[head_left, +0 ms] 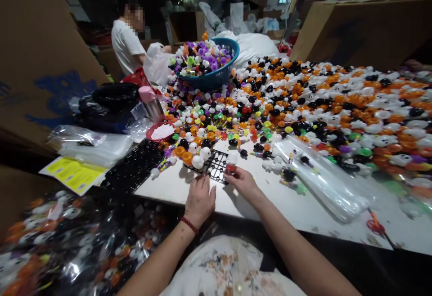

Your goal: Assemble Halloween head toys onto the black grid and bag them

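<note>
A black plastic grid rack (214, 168) lies on the white table in front of me, with orange, white and black toy heads (197, 161) filling its left part. My left hand (200, 199) is at the rack's near edge, fingers stretched out and thumb apart; it appears to grip nothing. Above the rack's right side, my right hand (243, 183) pinches a small toy with a white top and a red, clear base (231, 168). The toy's lower end is hidden by my fingers, so I cannot tell whether it touches the rack.
Piles of Halloween toys (324, 93) cover the far table. A blue basket (222, 73) holds more. Stacked black racks (135, 165) and a red dish (158, 133) lie left, clear bags (324, 179) and red-handled scissors (376, 225) right. A person (126, 44) stands behind.
</note>
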The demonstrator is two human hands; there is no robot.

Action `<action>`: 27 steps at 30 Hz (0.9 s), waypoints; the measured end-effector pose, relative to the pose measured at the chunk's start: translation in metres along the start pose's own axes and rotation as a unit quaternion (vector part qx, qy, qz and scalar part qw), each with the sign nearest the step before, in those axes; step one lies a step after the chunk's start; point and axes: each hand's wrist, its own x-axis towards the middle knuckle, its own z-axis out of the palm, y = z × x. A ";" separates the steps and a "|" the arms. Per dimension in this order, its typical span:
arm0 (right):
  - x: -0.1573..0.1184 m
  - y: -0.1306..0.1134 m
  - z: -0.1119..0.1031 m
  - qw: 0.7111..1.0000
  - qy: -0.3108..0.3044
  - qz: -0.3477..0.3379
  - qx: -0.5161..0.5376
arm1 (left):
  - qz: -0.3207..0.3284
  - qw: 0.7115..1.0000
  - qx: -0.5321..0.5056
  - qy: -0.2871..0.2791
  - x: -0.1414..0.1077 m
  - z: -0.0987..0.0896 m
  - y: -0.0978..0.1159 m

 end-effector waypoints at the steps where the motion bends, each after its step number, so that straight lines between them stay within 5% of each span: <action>1: 0.004 0.001 0.006 1.000 -0.005 -0.006 0.000 | 0.000 1.000 -0.004 0.000 0.001 0.000 0.000; 5: 0.018 0.006 0.028 0.998 -0.027 -0.051 -0.013 | 0.003 1.000 -0.026 0.005 0.002 0.000 -0.002; 10: 0.023 0.002 0.045 0.977 -0.034 -0.126 -0.166 | 0.000 0.999 -0.044 0.015 0.002 0.000 -0.003; 27: 0.024 -0.014 0.045 0.917 -0.078 -0.153 -0.361 | 0.011 0.999 -0.037 -0.011 0.005 -0.004 -0.004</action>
